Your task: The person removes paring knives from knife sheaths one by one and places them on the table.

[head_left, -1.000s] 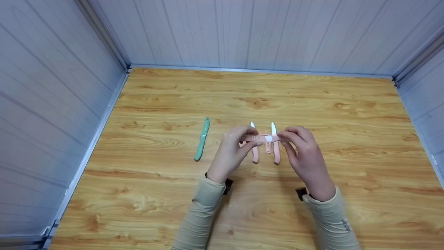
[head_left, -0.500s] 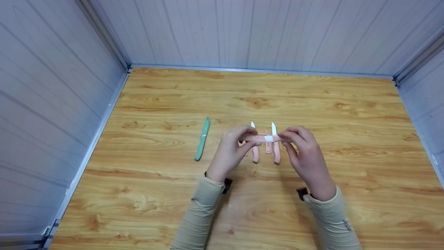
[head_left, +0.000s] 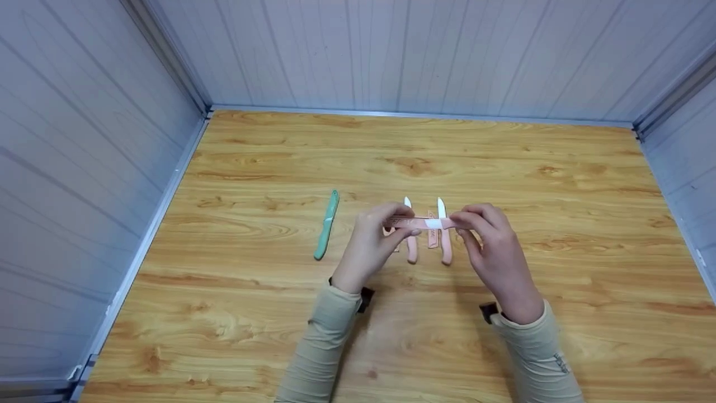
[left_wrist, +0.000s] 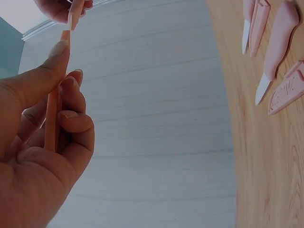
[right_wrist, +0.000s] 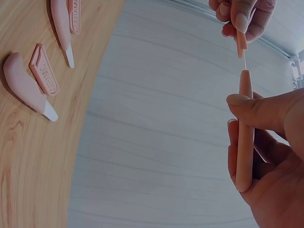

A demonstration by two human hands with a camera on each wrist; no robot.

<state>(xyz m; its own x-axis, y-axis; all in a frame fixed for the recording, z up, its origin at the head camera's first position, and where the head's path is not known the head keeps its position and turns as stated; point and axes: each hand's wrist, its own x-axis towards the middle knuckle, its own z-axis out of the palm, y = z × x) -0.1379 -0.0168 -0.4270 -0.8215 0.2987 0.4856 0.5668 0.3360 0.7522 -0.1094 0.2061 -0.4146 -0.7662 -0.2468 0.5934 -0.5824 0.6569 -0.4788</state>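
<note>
In the head view my left hand [head_left: 366,240] pinches a pink blade sheath [head_left: 408,223] between thumb and fingers, above the table. My right hand [head_left: 498,257] grips the pink handle of a paring knife [right_wrist: 245,137]. A short length of its white blade [head_left: 433,223] shows between handle and sheath; the rest is inside the sheath. Below the hands, two more pink-handled knives [head_left: 412,252] [head_left: 446,246] lie with bare white blades pointing away. A loose pink sheath [head_left: 432,238] lies between them. Another sheath [left_wrist: 259,26] is mostly hidden by my left hand in the head view.
A green knife [head_left: 325,229] in its green sheath lies left of my left hand. The wood-grain table [head_left: 251,313] is bounded by a pale back wall [head_left: 380,56], a left wall [head_left: 84,168] and a right wall [head_left: 682,173].
The exposed strip of white blade between sheath and handle has widened slightly, and my right hand has shifted a touch to the right. The things on the table have not moved.
</note>
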